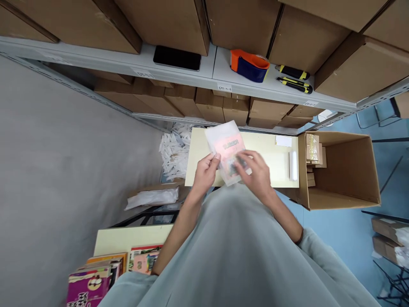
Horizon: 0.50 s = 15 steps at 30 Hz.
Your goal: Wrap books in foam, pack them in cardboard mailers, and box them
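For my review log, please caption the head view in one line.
Both hands hold a translucent sleeve with a pink printed item over a pale table beside an open carton.

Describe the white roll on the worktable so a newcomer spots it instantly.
By the right end of the cream table stands a big open cardboard box. Just left of it, near the table's closer edge, lies the white roll. It is long and rounded; the white rectangle beyond it looks flat.

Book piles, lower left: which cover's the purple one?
The purple-covered book is far left, nearest the picture's bottom edge; the pink-covered book, by the left forearm, lies further right.
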Each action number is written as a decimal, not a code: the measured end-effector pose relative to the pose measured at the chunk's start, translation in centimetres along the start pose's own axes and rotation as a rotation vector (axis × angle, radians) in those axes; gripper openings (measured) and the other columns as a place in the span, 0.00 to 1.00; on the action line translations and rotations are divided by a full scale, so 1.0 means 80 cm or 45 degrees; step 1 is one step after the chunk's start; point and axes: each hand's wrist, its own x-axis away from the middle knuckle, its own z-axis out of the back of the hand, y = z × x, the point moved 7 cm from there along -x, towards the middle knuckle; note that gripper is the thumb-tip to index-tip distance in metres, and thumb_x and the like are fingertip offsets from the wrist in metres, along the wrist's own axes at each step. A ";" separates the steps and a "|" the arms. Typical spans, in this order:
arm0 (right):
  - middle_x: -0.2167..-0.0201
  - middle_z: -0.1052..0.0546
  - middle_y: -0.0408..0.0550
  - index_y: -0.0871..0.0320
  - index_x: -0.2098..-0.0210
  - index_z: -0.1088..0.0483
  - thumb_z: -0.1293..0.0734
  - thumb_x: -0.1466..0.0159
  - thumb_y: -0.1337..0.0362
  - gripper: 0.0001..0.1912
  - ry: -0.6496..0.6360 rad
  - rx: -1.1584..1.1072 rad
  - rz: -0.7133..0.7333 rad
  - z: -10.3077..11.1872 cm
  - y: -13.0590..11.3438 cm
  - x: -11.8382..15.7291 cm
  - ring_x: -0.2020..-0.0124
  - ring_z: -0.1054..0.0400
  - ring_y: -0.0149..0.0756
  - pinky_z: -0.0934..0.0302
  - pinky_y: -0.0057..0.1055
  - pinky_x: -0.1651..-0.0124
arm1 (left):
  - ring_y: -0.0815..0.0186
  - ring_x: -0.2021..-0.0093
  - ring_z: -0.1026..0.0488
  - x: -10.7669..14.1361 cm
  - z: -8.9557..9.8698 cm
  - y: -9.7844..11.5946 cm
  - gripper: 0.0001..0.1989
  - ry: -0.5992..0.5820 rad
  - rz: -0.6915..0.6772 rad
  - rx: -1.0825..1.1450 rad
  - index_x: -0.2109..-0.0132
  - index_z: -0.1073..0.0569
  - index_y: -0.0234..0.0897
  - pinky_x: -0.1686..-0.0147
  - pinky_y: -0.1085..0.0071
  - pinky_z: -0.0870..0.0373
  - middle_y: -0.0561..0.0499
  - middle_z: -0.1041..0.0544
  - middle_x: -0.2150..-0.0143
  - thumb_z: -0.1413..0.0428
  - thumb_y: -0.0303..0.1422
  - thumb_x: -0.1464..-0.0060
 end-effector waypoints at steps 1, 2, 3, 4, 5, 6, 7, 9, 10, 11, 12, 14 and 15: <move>0.41 0.17 0.53 0.44 0.40 0.18 0.28 0.24 0.49 0.17 0.059 -0.048 -0.081 0.011 0.009 -0.004 0.39 0.22 0.51 0.24 0.49 0.37 | 0.59 0.62 0.24 -0.001 0.006 0.002 0.30 -0.016 -0.001 0.008 0.64 0.20 0.41 0.59 0.67 0.23 0.50 0.21 0.68 0.33 0.65 0.42; 0.41 0.17 0.54 0.45 0.39 0.19 0.27 0.26 0.46 0.20 0.081 -0.119 -0.173 0.017 0.020 -0.007 0.41 0.22 0.51 0.23 0.48 0.41 | 0.58 0.61 0.24 -0.002 0.010 0.004 0.30 -0.031 0.006 0.019 0.64 0.21 0.41 0.58 0.67 0.22 0.50 0.21 0.68 0.33 0.65 0.42; 0.44 0.16 0.54 0.47 0.40 0.19 0.26 0.28 0.44 0.23 0.055 -0.217 -0.265 0.018 0.032 -0.008 0.46 0.20 0.49 0.22 0.46 0.46 | 0.57 0.60 0.23 -0.001 0.013 0.005 0.30 -0.047 0.019 0.030 0.64 0.20 0.41 0.57 0.66 0.22 0.49 0.21 0.68 0.33 0.65 0.43; 0.49 0.15 0.53 0.49 0.42 0.19 0.25 0.30 0.41 0.25 -0.004 -0.330 -0.350 0.014 0.041 -0.009 0.52 0.20 0.47 0.21 0.43 0.52 | 0.56 0.59 0.22 -0.001 0.015 0.007 0.31 -0.061 0.033 0.038 0.63 0.20 0.40 0.55 0.65 0.21 0.48 0.20 0.67 0.34 0.66 0.42; 0.54 0.14 0.51 0.51 0.45 0.18 0.24 0.32 0.38 0.27 -0.072 -0.440 -0.425 0.007 0.048 -0.008 0.58 0.20 0.43 0.23 0.39 0.57 | 0.55 0.58 0.22 -0.001 0.015 0.008 0.31 -0.071 0.044 0.038 0.61 0.19 0.40 0.54 0.64 0.21 0.48 0.19 0.66 0.34 0.66 0.42; 0.59 0.15 0.50 0.53 0.49 0.18 0.23 0.33 0.36 0.28 -0.127 -0.530 -0.487 0.001 0.053 -0.007 0.63 0.22 0.40 0.25 0.36 0.61 | 0.54 0.57 0.21 0.000 0.016 0.009 0.31 -0.080 0.048 0.026 0.60 0.19 0.39 0.54 0.64 0.21 0.47 0.18 0.65 0.35 0.66 0.41; 0.62 0.16 0.48 0.54 0.52 0.18 0.23 0.35 0.35 0.29 -0.156 -0.590 -0.534 -0.005 0.056 -0.005 0.66 0.24 0.37 0.27 0.34 0.64 | 0.54 0.56 0.21 0.000 0.016 0.010 0.31 -0.084 0.043 0.002 0.60 0.19 0.39 0.54 0.64 0.20 0.46 0.17 0.63 0.36 0.65 0.41; 0.64 0.16 0.47 0.54 0.56 0.19 0.21 0.37 0.35 0.29 -0.143 -0.628 -0.581 -0.010 0.057 -0.002 0.67 0.26 0.35 0.30 0.31 0.67 | 0.55 0.57 0.21 -0.002 0.018 0.012 0.30 -0.077 0.010 -0.071 0.61 0.19 0.39 0.55 0.66 0.21 0.46 0.17 0.63 0.36 0.64 0.40; 0.65 0.17 0.46 0.54 0.57 0.19 0.20 0.38 0.36 0.28 -0.124 -0.621 -0.586 -0.011 0.056 -0.001 0.68 0.26 0.35 0.30 0.30 0.68 | 0.56 0.58 0.21 -0.003 0.019 0.012 0.29 -0.065 -0.011 -0.113 0.62 0.19 0.39 0.57 0.67 0.22 0.47 0.17 0.65 0.37 0.63 0.39; 0.65 0.16 0.46 0.54 0.57 0.19 0.20 0.38 0.37 0.27 -0.108 -0.606 -0.586 -0.011 0.055 -0.001 0.68 0.26 0.34 0.31 0.30 0.67 | 0.58 0.60 0.22 -0.004 0.021 0.011 0.29 -0.046 -0.029 -0.155 0.64 0.20 0.39 0.59 0.68 0.22 0.48 0.18 0.66 0.36 0.62 0.39; 0.65 0.16 0.46 0.54 0.57 0.19 0.20 0.37 0.38 0.26 -0.095 -0.584 -0.580 -0.011 0.055 -0.002 0.67 0.26 0.35 0.30 0.31 0.67 | 0.59 0.62 0.23 -0.005 0.024 0.010 0.28 -0.019 -0.043 -0.188 0.66 0.20 0.39 0.62 0.69 0.24 0.49 0.20 0.68 0.36 0.61 0.39; 0.64 0.16 0.47 0.54 0.56 0.19 0.22 0.34 0.40 0.24 -0.077 -0.508 -0.555 -0.009 0.056 -0.004 0.67 0.25 0.36 0.29 0.32 0.66 | 0.61 0.66 0.24 -0.007 0.030 0.007 0.28 0.064 -0.053 -0.208 0.70 0.22 0.38 0.66 0.70 0.26 0.51 0.22 0.71 0.34 0.60 0.41; 0.62 0.15 0.48 0.54 0.55 0.19 0.23 0.33 0.42 0.22 -0.069 -0.452 -0.534 -0.008 0.057 -0.005 0.66 0.24 0.37 0.28 0.33 0.65 | 0.61 0.67 0.23 -0.008 0.033 0.004 0.28 0.115 -0.045 -0.189 0.70 0.21 0.38 0.67 0.70 0.26 0.51 0.21 0.72 0.32 0.60 0.43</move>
